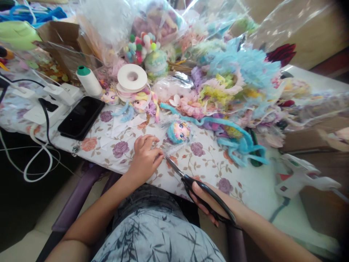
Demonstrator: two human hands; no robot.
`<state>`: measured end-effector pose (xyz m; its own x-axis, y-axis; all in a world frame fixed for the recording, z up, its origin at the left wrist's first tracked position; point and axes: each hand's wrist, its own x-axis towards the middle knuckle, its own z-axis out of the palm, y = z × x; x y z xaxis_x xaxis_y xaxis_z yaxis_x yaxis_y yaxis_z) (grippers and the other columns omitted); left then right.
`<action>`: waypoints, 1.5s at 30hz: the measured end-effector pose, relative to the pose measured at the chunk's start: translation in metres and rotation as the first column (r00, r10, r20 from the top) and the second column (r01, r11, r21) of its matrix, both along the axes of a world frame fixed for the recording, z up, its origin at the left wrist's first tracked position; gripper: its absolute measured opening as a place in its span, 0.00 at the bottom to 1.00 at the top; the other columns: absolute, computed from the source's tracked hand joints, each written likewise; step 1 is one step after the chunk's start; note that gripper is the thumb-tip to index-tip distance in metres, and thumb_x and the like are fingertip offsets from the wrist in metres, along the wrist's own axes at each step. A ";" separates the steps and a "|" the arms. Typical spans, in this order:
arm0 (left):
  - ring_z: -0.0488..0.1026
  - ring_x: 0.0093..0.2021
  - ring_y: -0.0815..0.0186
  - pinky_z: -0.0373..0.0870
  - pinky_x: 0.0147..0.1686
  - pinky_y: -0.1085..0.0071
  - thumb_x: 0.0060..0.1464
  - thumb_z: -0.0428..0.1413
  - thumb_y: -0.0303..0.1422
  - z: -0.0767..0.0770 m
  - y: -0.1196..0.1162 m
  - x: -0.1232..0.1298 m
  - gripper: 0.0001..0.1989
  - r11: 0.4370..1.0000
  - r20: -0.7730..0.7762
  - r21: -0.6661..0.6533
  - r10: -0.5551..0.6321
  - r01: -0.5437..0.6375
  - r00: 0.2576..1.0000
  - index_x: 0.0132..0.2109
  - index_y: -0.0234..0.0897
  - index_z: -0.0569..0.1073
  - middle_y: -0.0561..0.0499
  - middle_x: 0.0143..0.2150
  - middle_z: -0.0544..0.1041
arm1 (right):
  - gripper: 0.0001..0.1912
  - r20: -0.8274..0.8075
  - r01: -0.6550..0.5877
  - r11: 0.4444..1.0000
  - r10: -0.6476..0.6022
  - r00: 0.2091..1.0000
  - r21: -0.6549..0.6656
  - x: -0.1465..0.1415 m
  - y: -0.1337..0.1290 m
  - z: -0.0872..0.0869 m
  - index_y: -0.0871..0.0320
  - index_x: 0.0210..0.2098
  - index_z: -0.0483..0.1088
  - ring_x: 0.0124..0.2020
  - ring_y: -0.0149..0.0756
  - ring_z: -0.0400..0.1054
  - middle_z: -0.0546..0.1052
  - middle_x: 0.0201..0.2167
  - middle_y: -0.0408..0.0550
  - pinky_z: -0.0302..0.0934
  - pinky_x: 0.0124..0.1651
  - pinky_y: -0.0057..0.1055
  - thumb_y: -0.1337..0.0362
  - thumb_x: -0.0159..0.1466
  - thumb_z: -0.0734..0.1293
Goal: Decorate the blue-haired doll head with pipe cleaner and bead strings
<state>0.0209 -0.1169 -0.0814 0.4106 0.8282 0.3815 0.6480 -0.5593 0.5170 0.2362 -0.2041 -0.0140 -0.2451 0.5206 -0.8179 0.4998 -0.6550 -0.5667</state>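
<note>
Right now your right hand (209, 203) grips the black scissors (196, 187) through the handle loops, fingers curled shut around them, blades nearly closed and pointing up-left. Their tip reaches the fingertips (159, 158) of your left hand (145, 158), which rests on the flowered tablecloth (207, 163), fingers bent and pinched together; whatever they pinch is too small to tell. The blue-haired doll head (178, 131) lies just beyond.

Black phone (81, 117) beside white thread spool (88, 80) — ribbon roll (132, 77) near.
</note>
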 end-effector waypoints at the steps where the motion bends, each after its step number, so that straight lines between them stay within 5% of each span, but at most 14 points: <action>1: 0.62 0.58 0.51 0.57 0.59 0.48 0.57 0.56 0.30 0.000 0.000 -0.002 0.06 1.000 0.005 -0.008 -0.007 0.007 1.000 0.33 0.38 0.77 0.43 0.51 0.72 | 0.39 -0.005 -0.002 1.000 0.002 1.000 0.004 0.000 0.000 -0.001 0.55 0.27 0.55 0.11 0.19 0.52 0.59 0.16 0.33 0.50 0.11 0.18 0.22 0.49 0.50; 17: 0.58 0.62 0.51 0.56 0.61 0.49 0.58 0.55 0.28 0.000 -0.008 -0.015 0.05 0.998 0.057 -0.056 -0.036 0.039 0.998 0.34 0.36 0.75 0.42 0.53 0.70 | 0.38 -0.060 -0.061 0.995 0.065 0.996 0.081 -0.003 0.002 -0.007 0.57 0.24 0.56 0.11 0.20 0.54 0.60 0.15 0.35 0.51 0.12 0.19 0.25 0.54 0.50; 35: 0.54 0.65 0.50 0.52 0.64 0.46 0.58 0.54 0.27 0.000 -0.008 -0.019 0.06 0.996 0.029 -0.073 -0.056 0.058 0.998 0.33 0.37 0.75 0.43 0.57 0.69 | 0.32 0.080 -0.083 0.994 0.077 0.994 0.073 0.003 -0.005 -0.032 0.55 0.19 0.55 0.08 0.24 0.55 0.59 0.10 0.36 0.49 0.10 0.21 0.35 0.64 0.52; 45: 0.56 0.65 0.49 0.53 0.63 0.46 0.60 0.53 0.31 0.010 0.034 -0.061 0.08 0.966 0.042 0.104 0.232 -0.236 0.972 0.35 0.38 0.76 0.42 0.54 0.70 | 0.32 0.010 -0.124 0.988 0.124 0.992 0.095 0.004 0.001 -0.004 0.55 0.29 0.56 0.13 0.21 0.53 0.60 0.18 0.35 0.50 0.14 0.21 0.30 0.59 0.53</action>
<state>-0.0404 -0.0829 -0.0716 0.1976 0.8533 0.4826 0.7531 -0.4473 0.4824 0.2399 -0.2033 -0.0177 -0.3089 0.5620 -0.7673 0.5763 -0.5311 -0.6211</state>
